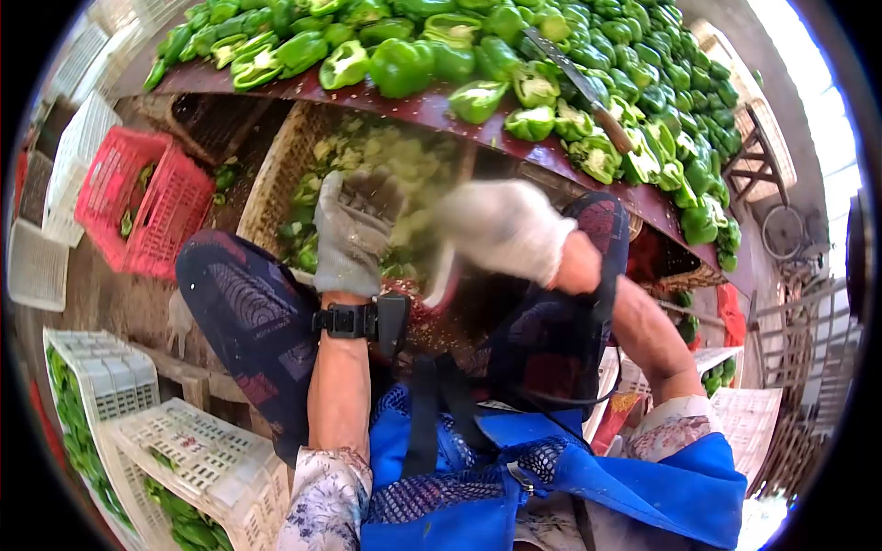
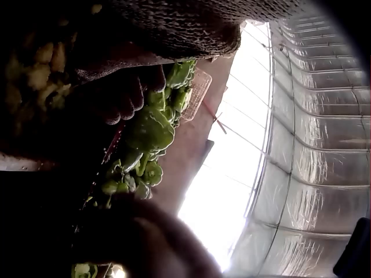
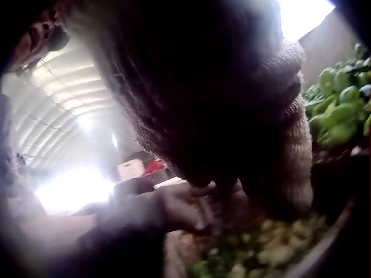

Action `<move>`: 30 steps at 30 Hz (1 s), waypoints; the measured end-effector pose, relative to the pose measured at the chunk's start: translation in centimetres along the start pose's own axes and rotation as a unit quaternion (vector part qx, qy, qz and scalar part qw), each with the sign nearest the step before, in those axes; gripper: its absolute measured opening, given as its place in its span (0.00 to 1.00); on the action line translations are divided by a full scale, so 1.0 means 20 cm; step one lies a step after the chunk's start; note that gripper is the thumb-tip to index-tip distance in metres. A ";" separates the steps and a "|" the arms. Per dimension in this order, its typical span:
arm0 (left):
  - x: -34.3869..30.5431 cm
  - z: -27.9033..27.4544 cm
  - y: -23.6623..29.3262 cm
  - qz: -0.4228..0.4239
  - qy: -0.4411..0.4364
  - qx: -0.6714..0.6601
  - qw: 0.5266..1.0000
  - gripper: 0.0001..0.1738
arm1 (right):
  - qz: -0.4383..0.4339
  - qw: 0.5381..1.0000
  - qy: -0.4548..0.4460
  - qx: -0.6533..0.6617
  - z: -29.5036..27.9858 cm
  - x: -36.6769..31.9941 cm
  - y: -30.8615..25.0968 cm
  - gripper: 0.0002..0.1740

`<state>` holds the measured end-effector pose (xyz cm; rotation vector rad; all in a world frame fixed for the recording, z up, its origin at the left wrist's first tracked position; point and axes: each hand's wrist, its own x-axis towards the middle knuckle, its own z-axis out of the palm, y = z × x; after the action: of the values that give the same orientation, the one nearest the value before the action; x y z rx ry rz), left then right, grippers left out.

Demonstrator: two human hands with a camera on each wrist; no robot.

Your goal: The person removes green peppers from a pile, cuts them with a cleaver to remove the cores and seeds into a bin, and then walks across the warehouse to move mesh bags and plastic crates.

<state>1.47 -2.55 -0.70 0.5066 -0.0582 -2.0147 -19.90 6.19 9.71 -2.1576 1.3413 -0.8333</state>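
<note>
My left hand (image 1: 354,234), in a grey knit glove, hovers over a crate (image 1: 273,174) of pale green pepper pieces (image 1: 423,156). Its fingers are loosely bent, and nothing shows in its grasp. To its right is my right hand (image 1: 505,230), in a whitish glove, blurred by motion. In the right wrist view the right hand (image 3: 226,104) hangs fingers down, with a gap beside the thumb; no object shows there. The left hand (image 3: 179,208) appears just below it. A pale curved rim (image 1: 445,280) shows between the hands, partly hidden by the right one.
A maroon table (image 1: 418,113) ahead bears a heap of green bell peppers (image 1: 634,55), with cut halves (image 1: 478,101) along its near edge. A knife (image 1: 574,83) lies on them. A red plastic basket (image 1: 152,207) stands at left. White crates (image 1: 197,450) flank me.
</note>
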 end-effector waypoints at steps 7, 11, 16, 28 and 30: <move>0.04 0.12 -0.18 -0.017 0.051 0.144 0.988 0.25 | 0.118 0.938 0.093 -0.312 -0.42 0.30 0.36 0.15; 0.04 0.09 -0.31 0.056 -0.094 0.299 0.948 0.25 | 0.003 0.918 0.070 -0.391 -0.28 0.40 0.49 0.27; 0.07 0.31 -0.36 0.049 0.065 0.213 0.974 0.17 | -0.002 0.948 0.078 -0.309 -0.25 0.45 1.19 0.35; 0.34 -0.01 -0.26 0.370 -0.275 0.333 0.823 0.42 | -0.202 0.975 -0.026 -0.094 0.06 0.52 0.63 0.32; 0.24 -0.01 -0.20 0.377 -0.260 0.310 0.833 0.41 | -0.210 0.972 -0.037 -0.102 0.13 0.52 0.49 0.33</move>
<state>-3.69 -4.80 -3.41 0.2397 -1.1070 -1.2472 -20.59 -7.08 3.96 -2.6625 0.9799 -0.7807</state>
